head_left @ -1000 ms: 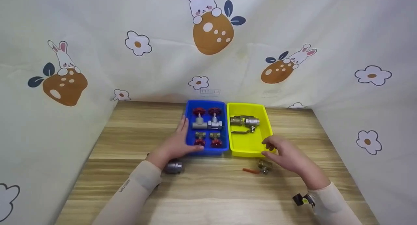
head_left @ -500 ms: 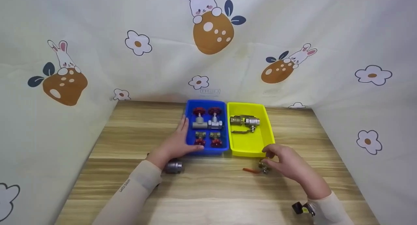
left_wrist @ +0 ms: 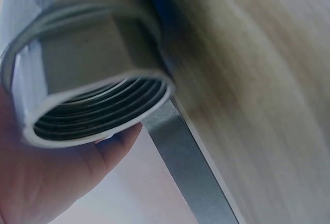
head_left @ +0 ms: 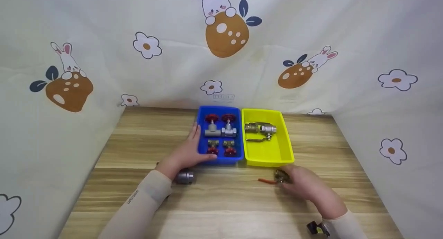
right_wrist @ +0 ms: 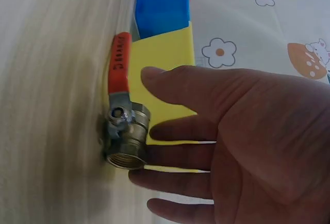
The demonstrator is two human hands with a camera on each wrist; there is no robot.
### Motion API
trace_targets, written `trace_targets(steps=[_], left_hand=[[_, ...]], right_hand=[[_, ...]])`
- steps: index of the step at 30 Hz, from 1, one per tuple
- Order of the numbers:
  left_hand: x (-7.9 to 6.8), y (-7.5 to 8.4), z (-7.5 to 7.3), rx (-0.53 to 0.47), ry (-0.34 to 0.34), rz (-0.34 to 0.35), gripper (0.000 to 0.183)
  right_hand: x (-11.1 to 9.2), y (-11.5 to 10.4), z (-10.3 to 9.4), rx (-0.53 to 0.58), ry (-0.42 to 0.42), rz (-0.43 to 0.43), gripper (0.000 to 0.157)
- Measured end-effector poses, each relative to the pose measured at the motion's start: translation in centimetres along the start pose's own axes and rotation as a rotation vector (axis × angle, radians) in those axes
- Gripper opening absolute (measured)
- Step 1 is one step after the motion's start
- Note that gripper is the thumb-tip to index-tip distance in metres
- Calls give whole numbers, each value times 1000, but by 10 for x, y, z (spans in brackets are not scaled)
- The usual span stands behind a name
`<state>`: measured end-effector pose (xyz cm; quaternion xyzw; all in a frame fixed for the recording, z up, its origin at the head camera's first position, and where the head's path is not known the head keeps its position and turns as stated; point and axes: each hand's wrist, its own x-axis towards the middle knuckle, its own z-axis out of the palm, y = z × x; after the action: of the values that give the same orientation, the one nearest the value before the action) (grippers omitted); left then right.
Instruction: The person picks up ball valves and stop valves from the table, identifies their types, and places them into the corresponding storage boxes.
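My left hand point(head_left: 185, 152) lies along the left side of a blue bin point(head_left: 238, 161), its thumb on the front rim and its fingers straight up the side. Partly hidden under that wrist is a large metal valve point(head_left: 186, 177); its threaded end point(left_wrist: 98, 105) fills much of the left wrist view. My right hand point(head_left: 308, 185) is at a small brass ball valve point(right_wrist: 135, 131) on the table. In the right wrist view the fingers reach out beside the valve body, nearly straight, and the thumb stays apart from the red lever point(right_wrist: 119, 62).
A yellow bin point(head_left: 266, 152) stands against the blue bin's right side and holds ball valves point(head_left: 267, 129). Inside the blue bin lie several red-wheeled valves point(head_left: 228, 131). A patterned cloth point(head_left: 173, 76) rises behind and beside the wooden table point(head_left: 221, 211).
My right hand has come down and toward the front, from the yellow bin's front right corner to the small ball valve. The left hand has stayed on the blue bin.
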<state>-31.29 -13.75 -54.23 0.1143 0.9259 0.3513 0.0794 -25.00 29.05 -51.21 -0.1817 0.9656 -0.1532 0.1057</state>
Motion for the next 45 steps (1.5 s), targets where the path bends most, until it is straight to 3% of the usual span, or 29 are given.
trace_targets(steps=[7,14,25,45], left_hand=[[0,1,-1,14,-7,-26,147],[0,0,0,8,-10,-30,147],[-1,0,-1,-9,-8,-44,149],[1,0,1,5,-7,-9,142]], right_hand=[[1,1,14,-100,22,15,50],[3,1,25,-153,77,-4,54],[4,2,30,-114,96,-15,41],[6,7,31,-60,61,-34,42]])
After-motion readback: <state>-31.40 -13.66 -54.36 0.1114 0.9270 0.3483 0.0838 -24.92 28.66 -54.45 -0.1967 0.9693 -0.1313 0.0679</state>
